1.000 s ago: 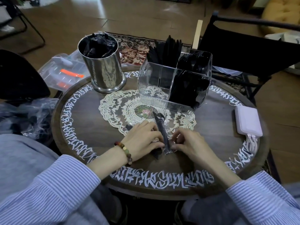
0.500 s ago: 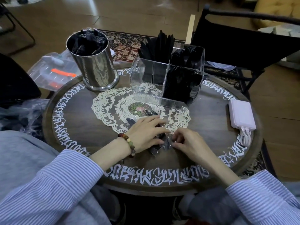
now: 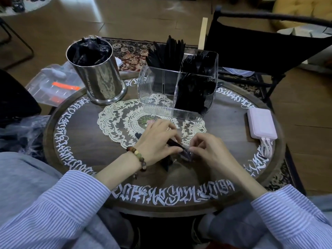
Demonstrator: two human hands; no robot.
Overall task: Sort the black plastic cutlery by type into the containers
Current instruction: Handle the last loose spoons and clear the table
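Note:
Both my hands meet over the near middle of the round table (image 3: 75, 146). My left hand (image 3: 158, 141) grips a piece of black cutlery (image 3: 177, 144) in a clear plastic wrapper. My right hand (image 3: 206, 150) pinches the wrapper's end (image 3: 186, 156). More black pieces (image 3: 167, 163) lie under my left hand, mostly hidden. A clear divided container (image 3: 156, 90) stands behind the hands, with black cutlery upright in its back and right compartments. A steel cup (image 3: 100, 79) at the back left holds crumpled black wrappers or cutlery; which, I cannot tell.
A lace doily (image 3: 116, 123) lies at the table's centre. A pink power bank (image 3: 261, 123) with a white cable rests at the right edge. A black chair (image 3: 260, 45) stands behind the table. A clear plastic bag (image 3: 53, 85) sits off the left rim.
The wrapped piece that stood upright between my hands a second ago now lies low and tilted between them. My hands have closed in over it. The camera view has shifted slightly.

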